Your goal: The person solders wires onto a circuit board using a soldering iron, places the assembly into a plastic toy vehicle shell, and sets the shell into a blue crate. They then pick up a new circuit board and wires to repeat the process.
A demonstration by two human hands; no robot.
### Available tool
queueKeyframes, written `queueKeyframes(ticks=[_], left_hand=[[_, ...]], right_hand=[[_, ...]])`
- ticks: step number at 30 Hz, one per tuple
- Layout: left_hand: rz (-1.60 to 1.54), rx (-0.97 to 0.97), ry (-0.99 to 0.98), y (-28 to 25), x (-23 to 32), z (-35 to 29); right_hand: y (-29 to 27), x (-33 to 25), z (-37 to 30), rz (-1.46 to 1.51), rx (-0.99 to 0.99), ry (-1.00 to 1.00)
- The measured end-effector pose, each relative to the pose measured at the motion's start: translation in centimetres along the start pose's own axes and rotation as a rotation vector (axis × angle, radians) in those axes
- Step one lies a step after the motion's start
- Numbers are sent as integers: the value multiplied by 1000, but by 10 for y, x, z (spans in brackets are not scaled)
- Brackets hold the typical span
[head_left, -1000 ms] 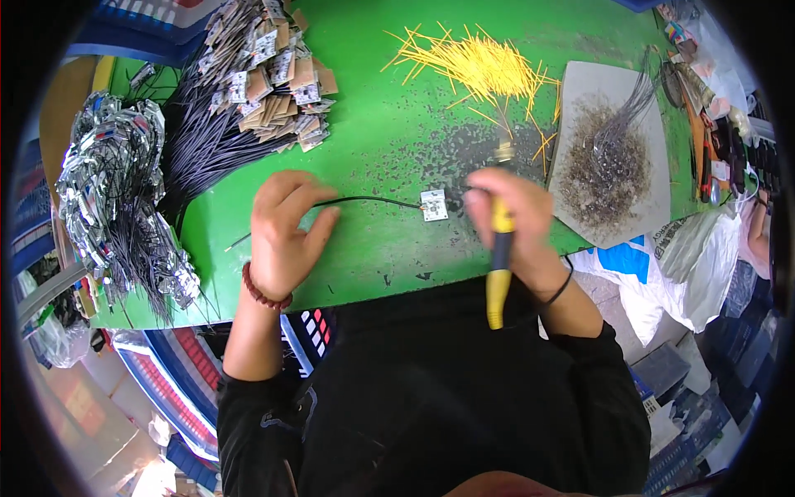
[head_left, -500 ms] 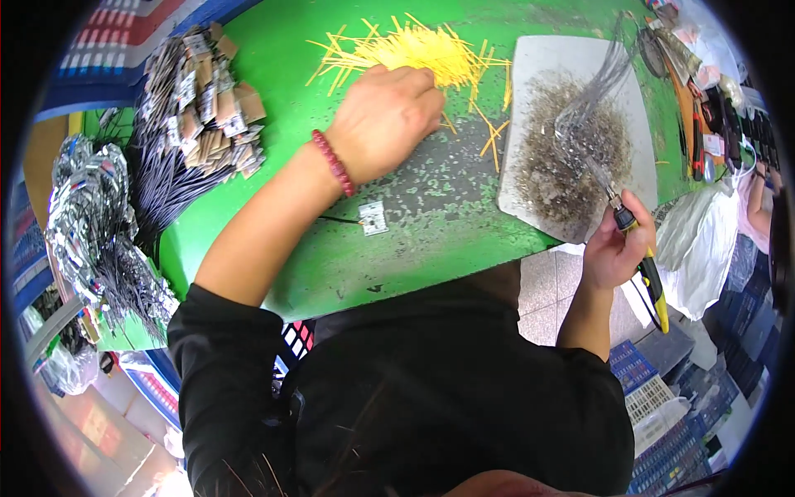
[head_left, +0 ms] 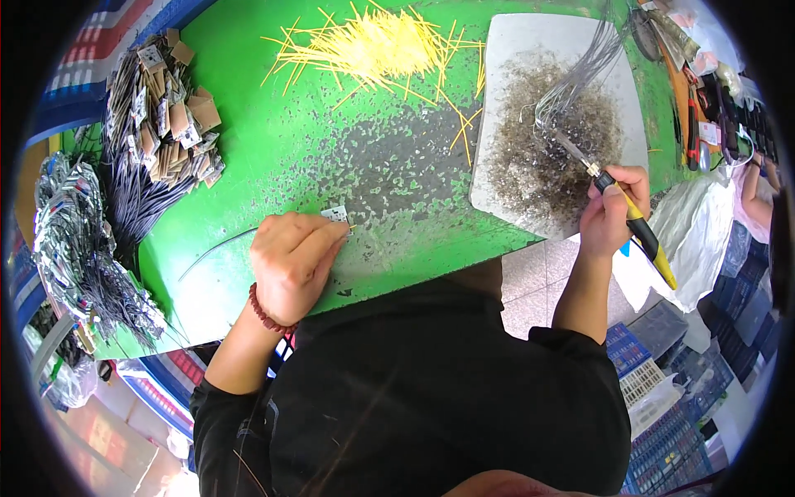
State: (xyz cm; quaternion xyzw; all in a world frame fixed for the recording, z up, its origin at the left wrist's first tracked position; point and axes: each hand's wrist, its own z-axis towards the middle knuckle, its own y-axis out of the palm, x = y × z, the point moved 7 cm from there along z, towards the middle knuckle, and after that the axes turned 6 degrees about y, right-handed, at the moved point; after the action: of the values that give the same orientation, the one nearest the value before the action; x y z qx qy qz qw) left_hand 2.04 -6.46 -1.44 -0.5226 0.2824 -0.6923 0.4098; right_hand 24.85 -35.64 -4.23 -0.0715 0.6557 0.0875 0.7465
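Near the table's front edge, my left hand (head_left: 294, 258) is closed in a pinch. A short yellow end of thin wire (head_left: 353, 227) shows at its fingertips, beside a small white circuit board (head_left: 334, 214). A black lead (head_left: 217, 248) runs out to the left from under the hand. My right hand (head_left: 614, 209) grips a black-and-yellow soldering iron (head_left: 633, 214). The iron's tip reaches over a residue-covered pale board (head_left: 494, 99), at the lower end of a bundle of thin silvery solder wire (head_left: 571, 87). Whether tip and wire touch, I cannot tell.
Loose yellow wires (head_left: 377, 45) lie heaped at the back of the green table (head_left: 240, 166). To the left are bundled black leads with small boards (head_left: 170, 124) and a silvery bundle (head_left: 70, 224). Hand tools (head_left: 694, 124) line the right side, above a white bag (head_left: 691, 224).
My left hand has moved from the yellow pile down to the small circuit board, with a yellow wire end now at its fingertips. My right hand still holds the soldering iron over the pale board.
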Motion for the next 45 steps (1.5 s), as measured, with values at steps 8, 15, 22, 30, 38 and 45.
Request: queueKeyframes(ticks=[8, 15, 22, 30, 38, 45], left_hand=[[-62, 21, 61, 5, -5, 1], [-165, 161, -152, -20, -19, -16], [-23, 232, -142, -15, -19, -26], [40, 267, -125, -8, -18, -27], [48, 289, -106, -3, -19, -28], [49, 277, -108, -2, -19, -27]], right_hand=[[0, -2, -2, 12, 48, -29], [-4, 0, -5, 114, 61, -49], [80, -18, -47, 85, -291, 58], [151, -4, -95, 62, -464, 48], [159, 2, -104, 35, -501, 39], [165, -5, -105, -87, -564, -31]])
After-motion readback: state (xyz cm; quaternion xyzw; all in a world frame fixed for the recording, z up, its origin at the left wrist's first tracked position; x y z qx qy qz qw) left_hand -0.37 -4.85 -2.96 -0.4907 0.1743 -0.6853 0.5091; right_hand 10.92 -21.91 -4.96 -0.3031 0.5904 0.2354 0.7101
